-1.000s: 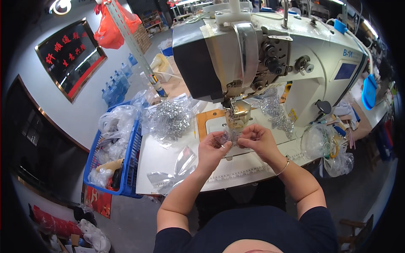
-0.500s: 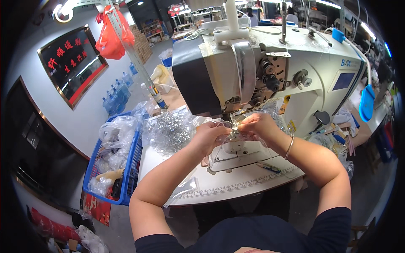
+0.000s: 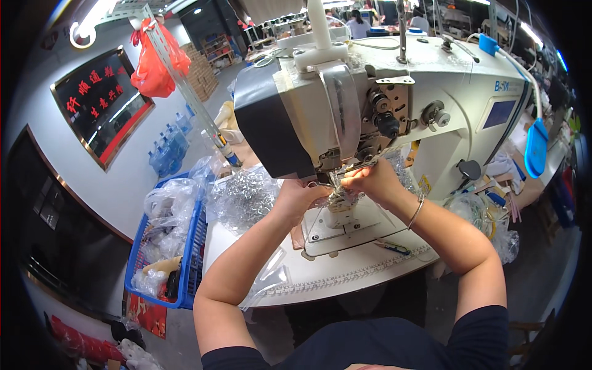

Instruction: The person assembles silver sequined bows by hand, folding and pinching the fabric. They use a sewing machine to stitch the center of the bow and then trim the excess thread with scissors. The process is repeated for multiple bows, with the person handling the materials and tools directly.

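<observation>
Both my hands meet under the needle area of a white industrial sewing machine (image 3: pixel 450 105) with a dark front panel. Between them is a small clear plastic strip with shiny metal parts (image 3: pixel 339 198), whose exact kind is too small to make out. My left hand (image 3: pixel 301 198) pinches it from the left, thumb and fingers closed. Its other side is gripped by my right hand (image 3: pixel 376 180), fingers bent together close to the needle. The needle tip is hidden by the machine head and my fingers. Left of my left hand lies a heap of small silvery pieces (image 3: pixel 242 198) in clear plastic.
A blue basket (image 3: pixel 196 262) of plastic bags stands left of the white machine table (image 3: pixel 320 290). Small thread snips (image 3: pixel 392 246) lie on the table near a printed ruler. Plastic-wrapped bundles (image 3: pixel 472 209) sit to the right. A blue-ended lamp (image 3: pixel 535 148) hangs at far right.
My view has shifted slightly, so the machine sits further left. My right fingers have come up closer to the needle, and the strip is turned between both hands.
</observation>
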Motion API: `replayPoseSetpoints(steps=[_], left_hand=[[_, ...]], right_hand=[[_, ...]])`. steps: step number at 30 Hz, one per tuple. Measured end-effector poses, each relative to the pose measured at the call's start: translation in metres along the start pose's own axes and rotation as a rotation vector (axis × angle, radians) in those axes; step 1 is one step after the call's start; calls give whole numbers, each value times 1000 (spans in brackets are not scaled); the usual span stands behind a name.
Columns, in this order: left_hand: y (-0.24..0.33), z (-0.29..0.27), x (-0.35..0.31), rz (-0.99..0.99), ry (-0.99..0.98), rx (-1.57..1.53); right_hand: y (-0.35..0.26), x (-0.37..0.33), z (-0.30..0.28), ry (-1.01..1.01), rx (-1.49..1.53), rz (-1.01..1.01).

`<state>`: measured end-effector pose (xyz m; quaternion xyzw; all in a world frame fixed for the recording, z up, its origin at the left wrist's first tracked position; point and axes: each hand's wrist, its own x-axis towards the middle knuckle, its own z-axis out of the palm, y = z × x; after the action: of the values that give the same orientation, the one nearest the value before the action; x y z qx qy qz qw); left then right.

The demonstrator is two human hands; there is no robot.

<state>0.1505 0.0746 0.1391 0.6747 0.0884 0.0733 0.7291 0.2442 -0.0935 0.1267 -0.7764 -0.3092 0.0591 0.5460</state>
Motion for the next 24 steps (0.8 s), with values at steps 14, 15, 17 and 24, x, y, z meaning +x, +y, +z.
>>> replayPoseSetpoints(steps=[14,15,17,24], left_hand=[[-4,-3,4,8,-4,57],[-2,-2,2,3,-6,50],[0,-2,1,0,-15,32],[-2,-21,6,-87,-144,-100]], right_hand=[[-3,-1,2,61,-185,55],[-2,-1,4,84,-144,39],[-2,-1,7,130,-63,-1],[-6,1,10,146,-55,-4]])
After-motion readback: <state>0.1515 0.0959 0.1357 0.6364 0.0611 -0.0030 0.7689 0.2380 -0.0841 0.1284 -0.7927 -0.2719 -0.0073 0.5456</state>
